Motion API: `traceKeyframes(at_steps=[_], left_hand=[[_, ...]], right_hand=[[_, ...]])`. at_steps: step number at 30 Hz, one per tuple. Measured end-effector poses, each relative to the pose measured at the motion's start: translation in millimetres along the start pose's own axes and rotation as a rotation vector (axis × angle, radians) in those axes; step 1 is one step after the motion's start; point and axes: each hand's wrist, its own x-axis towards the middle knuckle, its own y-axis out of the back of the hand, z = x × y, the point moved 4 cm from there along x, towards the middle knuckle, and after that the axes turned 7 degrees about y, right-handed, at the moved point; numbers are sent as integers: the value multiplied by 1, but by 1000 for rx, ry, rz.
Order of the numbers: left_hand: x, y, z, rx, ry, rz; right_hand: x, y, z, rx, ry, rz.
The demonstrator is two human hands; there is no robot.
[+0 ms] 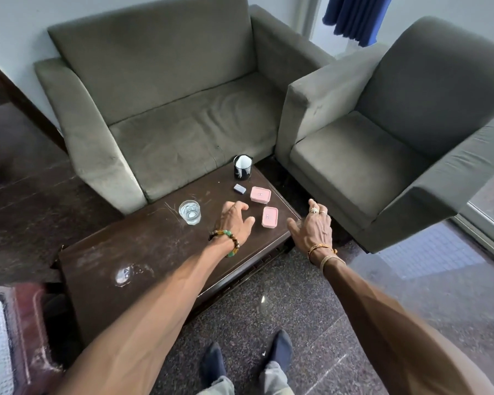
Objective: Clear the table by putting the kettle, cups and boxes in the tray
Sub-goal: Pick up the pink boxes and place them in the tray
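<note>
Empty hands flank a pink plastic box [269,216]
Left hand [234,220] and right hand [311,228] hold nothing; a clumsy grab could push it off the dark wooden table [143,252].

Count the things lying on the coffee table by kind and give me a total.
Pink boxes: 2
Grey box: 1
Glass: 1
Black cup: 1
Total: 5
A clear blurred shape at the near end of the table is too unclear to count.
</note>
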Motion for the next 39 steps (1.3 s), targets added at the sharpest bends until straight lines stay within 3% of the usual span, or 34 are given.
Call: traceKeyframes(at_steps=[4,13,20,32,39], left_hand=[[14,-8,4,5,70,17],[55,-5,37,-84,161,119],[87,-26,24,-81,224,92],[173,-92,22,-82,249,-70],[198,-144,2,-143,342,-133]], right_hand=[[31,-7,10,2,43,-94],[115,10,-2,30,167,-120],[127,-28,4,37,160,-245],[187,-73,49,49,-16,-242],[213,-129,84,81,-102,-347]])
